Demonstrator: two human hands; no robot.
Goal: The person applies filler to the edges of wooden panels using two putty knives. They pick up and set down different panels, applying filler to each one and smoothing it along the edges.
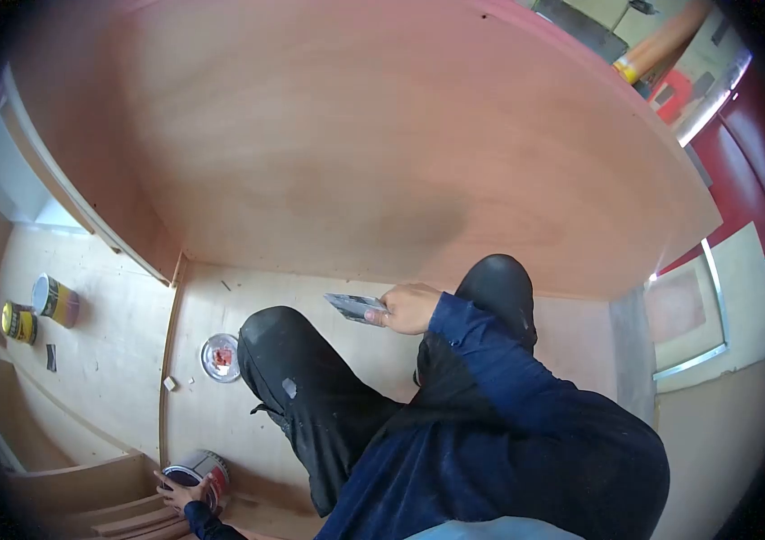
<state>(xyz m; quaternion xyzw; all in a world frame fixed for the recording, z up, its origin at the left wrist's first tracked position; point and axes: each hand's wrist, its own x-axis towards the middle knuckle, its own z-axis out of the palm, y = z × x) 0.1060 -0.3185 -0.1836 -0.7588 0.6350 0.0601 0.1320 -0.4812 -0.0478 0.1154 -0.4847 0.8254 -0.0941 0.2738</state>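
Observation:
My right hand (409,308) is closed around a putty knife (357,307), a flat blade smeared with grey, held above the floor between my knees. At the lower left, my left hand (186,491) grips the side of a large red and grey tin can (211,468), fingers spread along its rim. What the can contains cannot be made out. Beside my left knee lies a round clear lid (220,357) with a reddish lump on it. A small white block (170,383) rests on the floor close by.
A tall wooden panel (382,144) stands in front of me. On the left are a grey-and-yellow can (60,302), a yellow-and-black can (18,322) and a dark strip (51,357). A wooden strip (169,360) crosses the floor. Boards (130,517) lie at the lower left.

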